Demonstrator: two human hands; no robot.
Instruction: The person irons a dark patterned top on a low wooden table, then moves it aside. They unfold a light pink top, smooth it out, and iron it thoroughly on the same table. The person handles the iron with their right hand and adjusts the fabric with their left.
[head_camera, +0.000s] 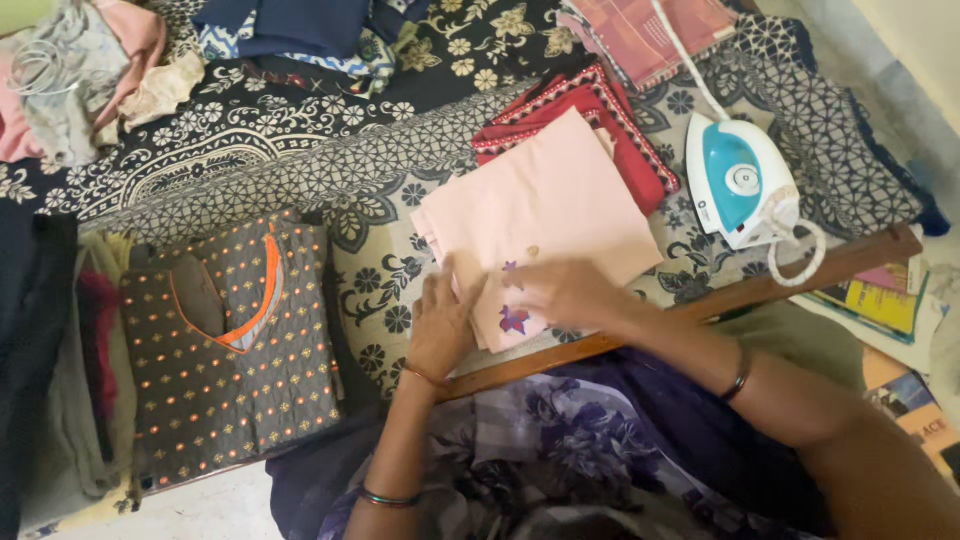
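Both hands, left hand (440, 325) and right hand (560, 292), press flat, grip spread, on the folded pink cloth (545, 205).

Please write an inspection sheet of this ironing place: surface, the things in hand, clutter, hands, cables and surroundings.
Surface: bed cover, black and white floral print, with a wooden edge.
Things in hand: folded pink cloth with purple flower motifs, lying partly on a red cloth.
Clutter: folded dotted kurta at left; clothes pile at top left; blue cloth; checked cloth.
Hands: left hand and right hand both flat on the pink cloth, open.
Cables: white cord from the iron, looped at its base.
Surroundings: books at right.
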